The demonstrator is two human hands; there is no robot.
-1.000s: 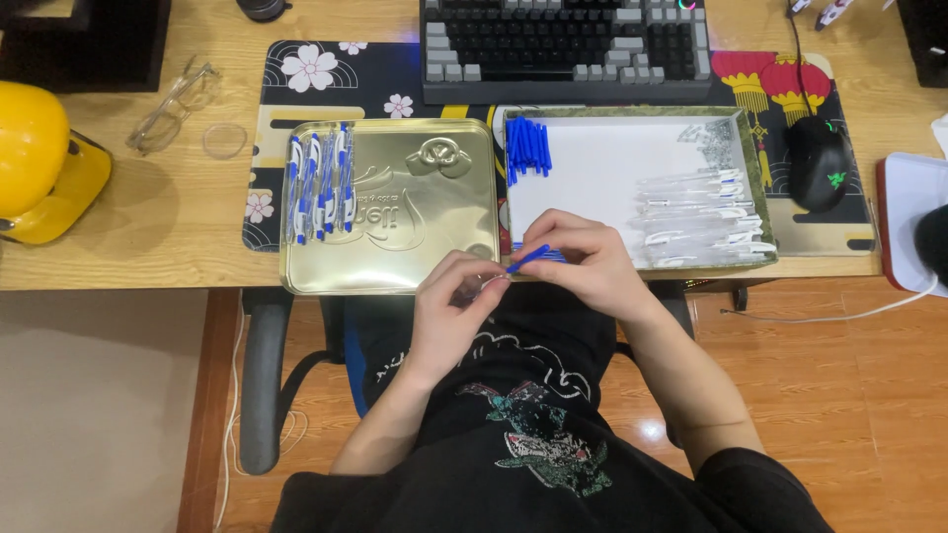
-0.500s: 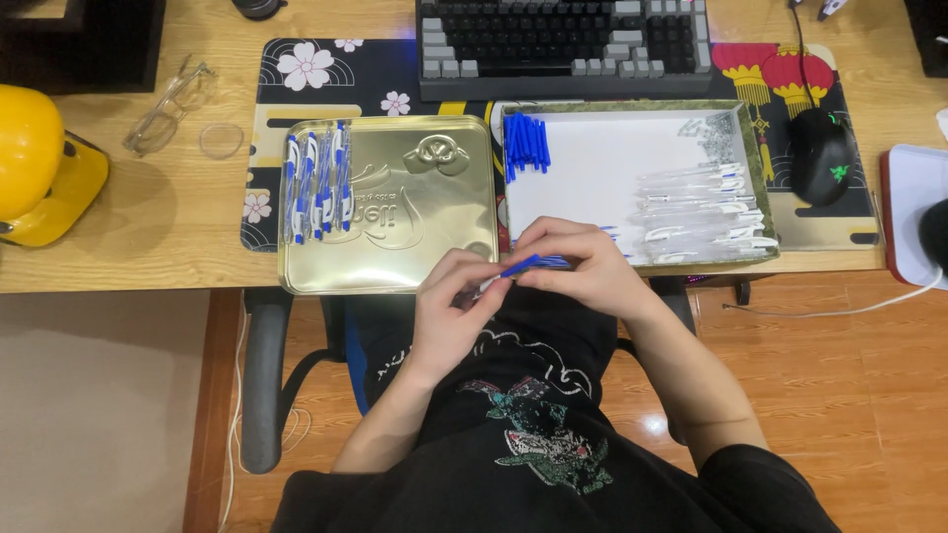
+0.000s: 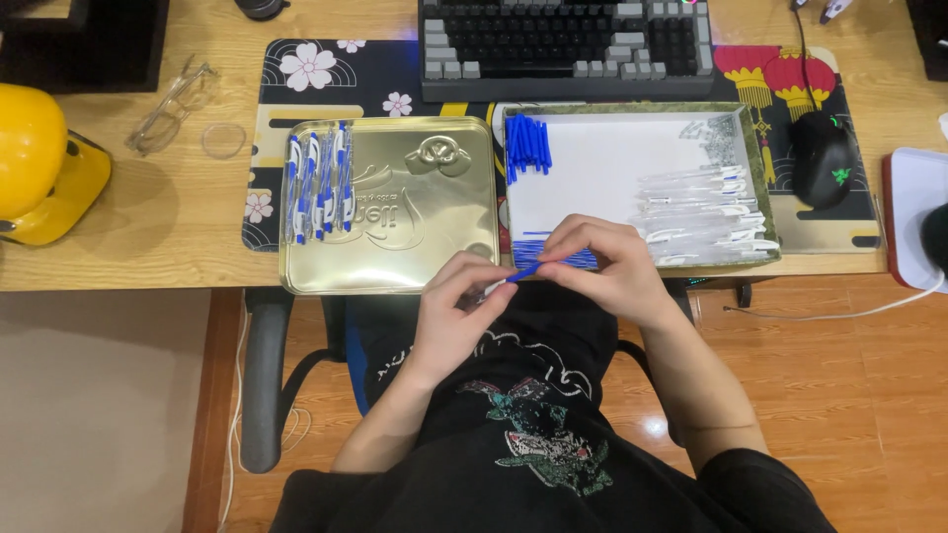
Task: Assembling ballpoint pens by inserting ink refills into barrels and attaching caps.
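Note:
Both my hands hold one pen [image 3: 521, 271] above my lap at the desk's front edge. My left hand [image 3: 456, 301] grips its clear barrel end, and my right hand [image 3: 602, 262] pinches the blue part. A gold tin lid [image 3: 415, 212] lies to the left with several finished blue and white pens [image 3: 318, 180] in a row. A white tray [image 3: 592, 163] to the right holds blue pen caps [image 3: 526, 146], thin blue refills [image 3: 555, 255] and clear barrels [image 3: 706, 212].
A keyboard [image 3: 563, 44] sits at the back on a flowered desk mat [image 3: 326, 74]. A black mouse [image 3: 822, 158] lies right of the tray. Glasses [image 3: 170, 101] and a yellow helmet [image 3: 39, 163] are at the left. A chair armrest [image 3: 262, 380] stands below the desk.
My hands have stayed in the same place, working the blue piece against the barrel; the fingers shifted only slightly.

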